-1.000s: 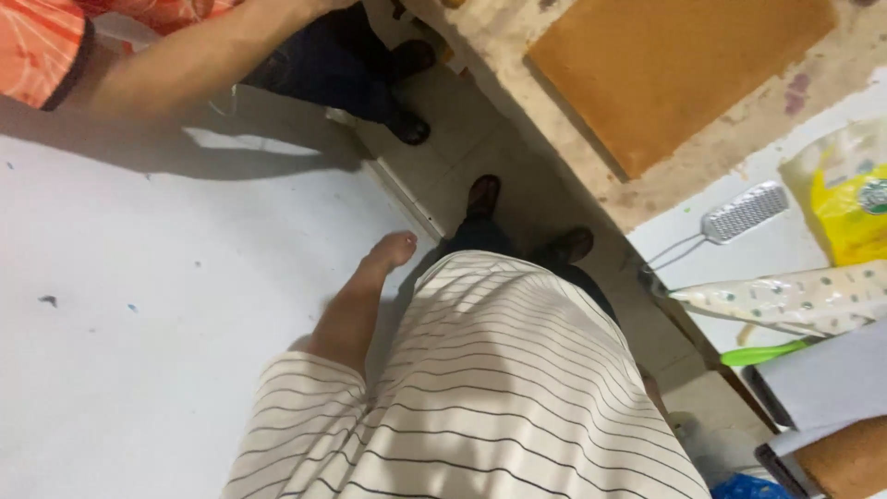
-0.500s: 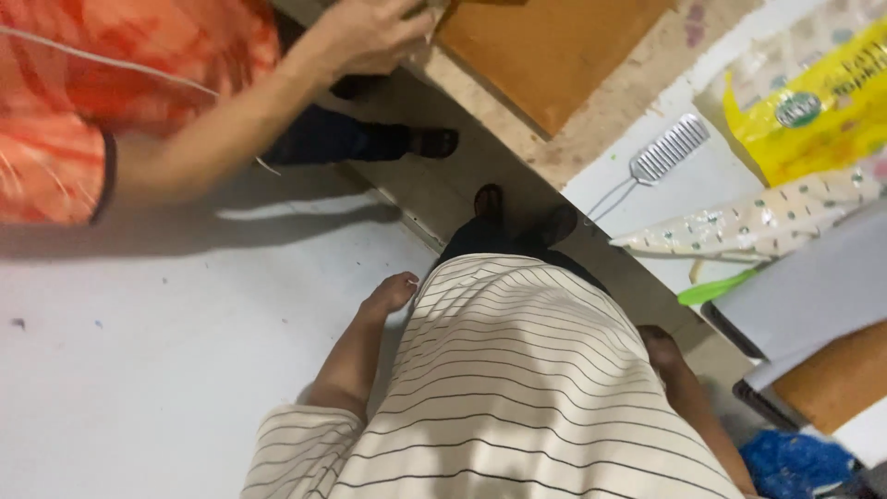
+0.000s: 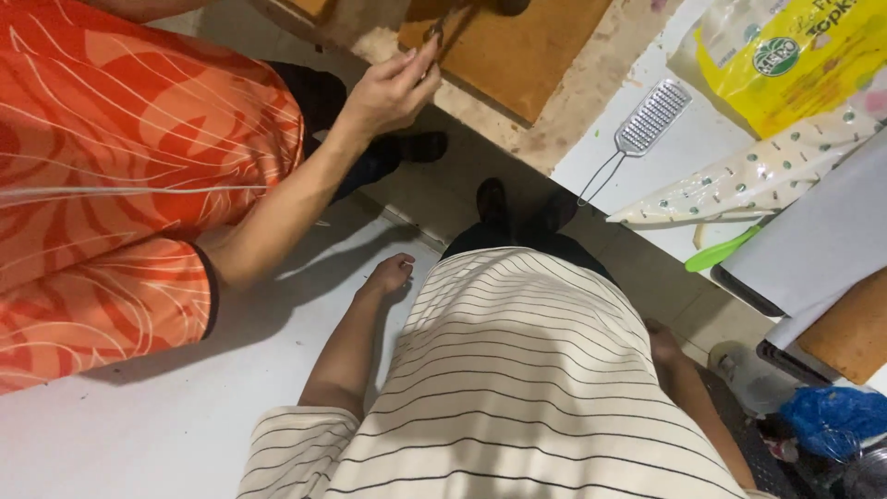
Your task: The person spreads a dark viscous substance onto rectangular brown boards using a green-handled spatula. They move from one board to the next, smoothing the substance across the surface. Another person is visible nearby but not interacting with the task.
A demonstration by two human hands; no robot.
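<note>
I look straight down my striped shirt [image 3: 517, 388] at my dark shoes [image 3: 522, 205] on the floor. My left hand [image 3: 393, 274] hangs at my side with its fingers loosely curled, holding nothing, next to a white surface [image 3: 166, 407]. My right hand [image 3: 663, 344] hangs on the other side. The shirt hides most of it, so its fingers do not show. Neither hand touches anything on the counter.
A person in an orange patterned shirt [image 3: 120, 185] stands at my left. Their hand [image 3: 393, 88] pinches a thin object over a wooden board [image 3: 527, 55]. A metal grater [image 3: 647, 120], a yellow bag [image 3: 804, 55], a dotted piping bag [image 3: 767, 171] and a green utensil [image 3: 725, 249] lie on the counter.
The person in orange has come much closer on the left, and their hand now sits at the wooden board. My left hand's fingers have curled in. The counter items have shifted up and right in view.
</note>
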